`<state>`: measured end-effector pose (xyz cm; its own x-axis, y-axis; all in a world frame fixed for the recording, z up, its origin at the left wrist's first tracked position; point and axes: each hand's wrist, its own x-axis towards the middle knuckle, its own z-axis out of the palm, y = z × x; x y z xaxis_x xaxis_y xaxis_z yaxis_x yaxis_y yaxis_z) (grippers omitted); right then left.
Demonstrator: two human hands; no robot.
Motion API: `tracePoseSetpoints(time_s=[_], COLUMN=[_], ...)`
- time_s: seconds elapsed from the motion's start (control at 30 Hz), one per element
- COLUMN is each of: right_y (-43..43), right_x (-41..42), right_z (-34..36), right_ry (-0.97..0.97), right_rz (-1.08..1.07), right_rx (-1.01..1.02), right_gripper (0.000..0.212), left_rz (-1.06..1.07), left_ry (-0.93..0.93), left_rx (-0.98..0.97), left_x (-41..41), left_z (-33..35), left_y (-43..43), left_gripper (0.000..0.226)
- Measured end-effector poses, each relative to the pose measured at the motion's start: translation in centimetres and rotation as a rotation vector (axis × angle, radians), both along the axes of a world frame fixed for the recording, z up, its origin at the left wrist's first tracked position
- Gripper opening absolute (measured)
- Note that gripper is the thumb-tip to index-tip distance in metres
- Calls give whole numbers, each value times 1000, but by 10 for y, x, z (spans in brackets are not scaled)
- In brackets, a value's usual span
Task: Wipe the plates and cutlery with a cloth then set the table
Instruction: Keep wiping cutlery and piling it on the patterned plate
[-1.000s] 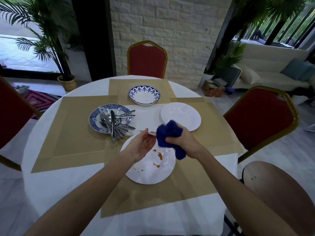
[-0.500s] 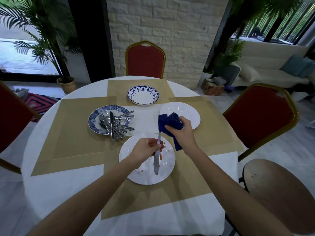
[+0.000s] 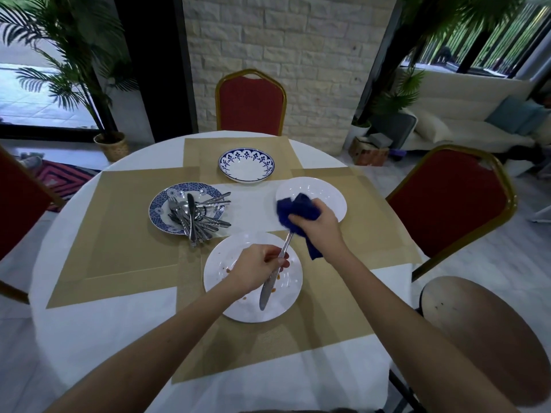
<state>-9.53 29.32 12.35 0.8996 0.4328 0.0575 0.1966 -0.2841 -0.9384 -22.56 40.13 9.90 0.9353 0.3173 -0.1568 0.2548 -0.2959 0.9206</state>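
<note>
Above the stained white plate (image 3: 222, 296), our left hand (image 3: 256, 271) pinches the knife (image 3: 265, 290) at mid-length, blade toward us, while our right hand (image 3: 316, 231) clenches the blue cloth (image 3: 298, 208) around its handle end; beyond we see a clean white plate (image 3: 332, 193), the cutlery (image 3: 196, 217) heaped on a patterned plate (image 3: 158, 208), and a blue-rimmed bowl (image 3: 246, 172).

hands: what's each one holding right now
Left hand: grips a table knife at its middle, blade over the stained white plate.
Right hand: grips a blue cloth bunched round the knife's handle end.
</note>
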Motion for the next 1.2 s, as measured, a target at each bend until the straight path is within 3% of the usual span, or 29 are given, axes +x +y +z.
tracePoseSetpoints(time_s=[0.07, 0.23, 0.4, 0.6, 0.8, 0.9, 0.97, 1.0, 1.1, 1.2], right_y=[0, 3, 4, 1, 10, 18, 24, 26, 37, 48], right_x=[6, 4, -6, -23, -14, -18, -23, -25, -31, -42], right_z=[4, 9, -1, -15, -10, -15, -17, -16, -11, -7], right_ry=[102, 366, 327, 198, 262, 444, 512, 521, 546, 563], right_rz=[-142, -53, -32, 191, -48, -135, -203, -227, -257, -226], right_rx=[100, 206, 170, 46, 137, 232, 292, 313, 385, 405], right_gripper=[23, 27, 27, 28, 24, 34, 40, 41, 40, 41], left_rz=[-11, 24, -33, 57, -25, 11, 198, 276, 332, 480], left_ry=[-16, 17, 88, 12, 51, 59, -77, -141, -71, 2], left_rx=[-85, -151, 169, -59, 30, 266, 505, 531, 291, -493], left_x=[-3, -5, 1, -2, -7, -3, -4, -5, -6, 4], left_z=[-5, -1, 5, -5, -8, -19, -25, -24, -12, -3], left_y=[-2, -6, -6, -1, 9, 16, 19, 19, 18, 33], left_gripper=[18, 27, 31, 32, 32, 24, 16, 15, 17, 31])
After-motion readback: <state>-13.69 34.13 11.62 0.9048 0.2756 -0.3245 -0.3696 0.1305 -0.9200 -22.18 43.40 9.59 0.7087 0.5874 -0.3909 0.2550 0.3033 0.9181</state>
